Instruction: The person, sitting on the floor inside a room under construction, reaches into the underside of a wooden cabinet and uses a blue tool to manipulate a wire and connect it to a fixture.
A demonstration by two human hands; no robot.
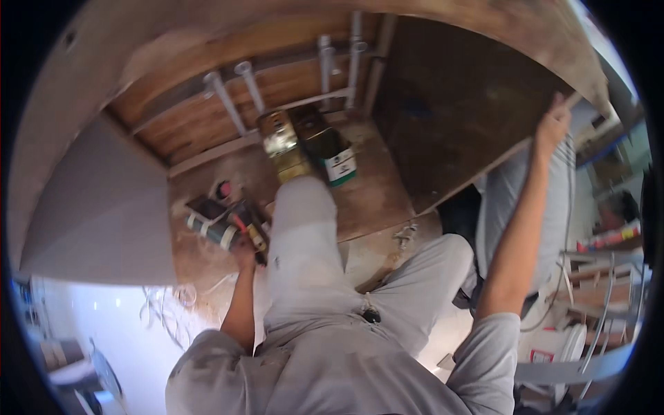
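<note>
My right hand (552, 126), arm stretched out, is closed round the outer edge of a dark brown wooden side panel (470, 90). Low on the left, my left hand (243, 252) reaches into a small pile of tools on the wooden base board (373, 183). Its fingers are hidden and blurred among them. Nearest to it are a dark tube with pale bands (211, 231) and a tool with a red and yellow handle (250, 234). A small pink round item (223, 189) lies just beyond.
Two metal cans, one gold (282, 142) and one with a white and green label (339, 166), stand before my knee. Grey pipes (228, 104) line the back. A grey side panel (104, 200) stands left. At far right are a white bucket (564, 346) and another person (615, 211).
</note>
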